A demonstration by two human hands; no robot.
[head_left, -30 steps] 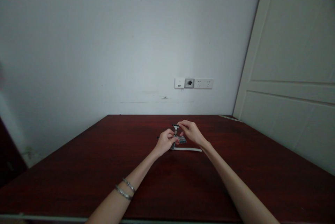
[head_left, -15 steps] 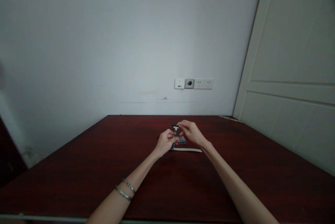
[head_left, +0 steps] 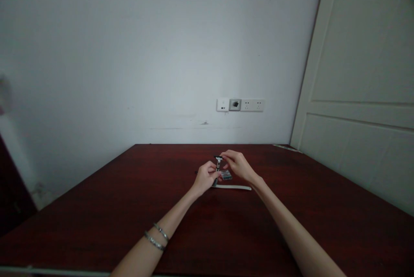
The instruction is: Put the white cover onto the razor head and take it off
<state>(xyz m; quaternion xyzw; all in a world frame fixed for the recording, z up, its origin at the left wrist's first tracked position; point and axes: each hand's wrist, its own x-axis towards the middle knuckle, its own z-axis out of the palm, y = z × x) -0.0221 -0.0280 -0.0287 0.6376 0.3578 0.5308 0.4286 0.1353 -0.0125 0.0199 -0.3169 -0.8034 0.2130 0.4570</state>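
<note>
Both my arms reach out over a dark red wooden table (head_left: pixel 97 208). My left hand (head_left: pixel 204 177) is closed round the lower part of a small upright razor (head_left: pixel 218 163) with a dark head and a silvery handle. My right hand (head_left: pixel 237 163) pinches the razor's head from the right. A small clear plastic piece (head_left: pixel 226 175) sits between the two hands, just below my right fingers. A thin white strip (head_left: pixel 233 187) lies flat on the table under my right wrist. Two bangles (head_left: pixel 156 236) ring my left forearm.
A white wall stands behind the table, with a row of sockets (head_left: pixel 240 105) on it. A white door (head_left: pixel 362 87) fills the right side. A dark piece of furniture (head_left: pixel 13 195) shows at the far left edge.
Both hands keep their hold on the razor. The view has shifted slightly, so hands and objects sit a little lower and to the right.
</note>
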